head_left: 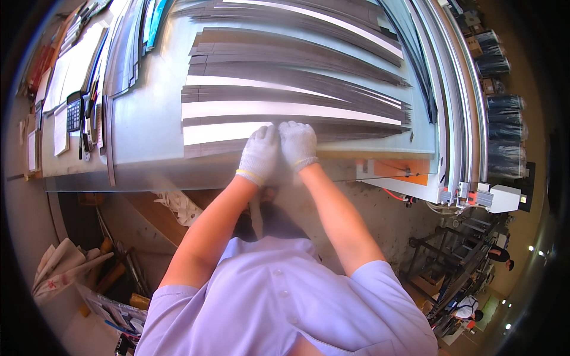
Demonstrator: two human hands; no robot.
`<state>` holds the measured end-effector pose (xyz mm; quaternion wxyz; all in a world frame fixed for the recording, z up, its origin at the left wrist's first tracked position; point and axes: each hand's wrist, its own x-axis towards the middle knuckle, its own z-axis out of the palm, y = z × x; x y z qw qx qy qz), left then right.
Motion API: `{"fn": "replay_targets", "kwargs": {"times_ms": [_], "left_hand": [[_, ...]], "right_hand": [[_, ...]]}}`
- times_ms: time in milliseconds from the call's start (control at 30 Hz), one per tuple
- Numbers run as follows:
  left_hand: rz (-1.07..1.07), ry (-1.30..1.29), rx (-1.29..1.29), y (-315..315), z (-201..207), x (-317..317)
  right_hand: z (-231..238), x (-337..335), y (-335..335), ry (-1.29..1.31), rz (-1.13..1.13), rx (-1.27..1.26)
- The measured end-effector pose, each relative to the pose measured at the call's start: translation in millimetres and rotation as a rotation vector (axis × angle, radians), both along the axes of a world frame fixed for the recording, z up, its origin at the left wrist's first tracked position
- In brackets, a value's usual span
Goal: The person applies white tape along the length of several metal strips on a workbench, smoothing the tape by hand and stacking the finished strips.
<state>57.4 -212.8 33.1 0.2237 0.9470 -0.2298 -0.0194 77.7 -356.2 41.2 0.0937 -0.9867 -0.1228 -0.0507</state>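
Long, narrow dark grey strips (255,44) lie in layered rows across a pale table, with bright white strips (285,111) between some of them. Both my hands wear white knitted gloves and rest side by side, nearly touching, at the row closest to me. My left hand (260,153) has its fingers curled over the nearest dark strip (214,147), beside the end of a short stretch of white (225,132). Just to its right, my right hand (298,144) is closed on the same row, knuckles up. Both sets of fingertips are partly hidden.
The tabletop (139,136) has a metal rail (460,89) along its right side. At the left lie a calculator (73,113), papers (74,59) and pens. Black-wrapped bundles (504,130) stand beyond the rail. Two people are far off at lower right.
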Motion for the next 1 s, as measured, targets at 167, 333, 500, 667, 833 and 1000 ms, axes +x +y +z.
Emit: {"fn": "replay_targets", "kwargs": {"times_ms": [167,333,500,667,833,1000], "left_hand": [[0.088,-0.002,0.002,34.4,-22.5,-5.4],[0.095,-0.122,0.106,81.0,-16.5,-6.3],[0.160,-0.175,0.100,129.7,-18.4,-9.2],[0.213,-0.224,0.134,163.5,-16.1,-17.4],[0.278,-0.227,0.131,181.4,-13.8,-22.3],[0.326,-0.257,0.128,184.7,-20.0,-24.2]], "right_hand": [[29.3,-24.4,14.2,-0.216,0.223,0.118],[64.4,-56.9,32.1,-0.235,0.360,0.142],[91.2,-84.0,47.2,-0.248,0.511,0.182],[117.1,-107.9,53.2,-0.228,0.609,0.120],[120.7,-122.3,49.4,-0.235,0.672,0.175],[77.6,-139.8,24.9,-0.144,0.637,0.132]]}}
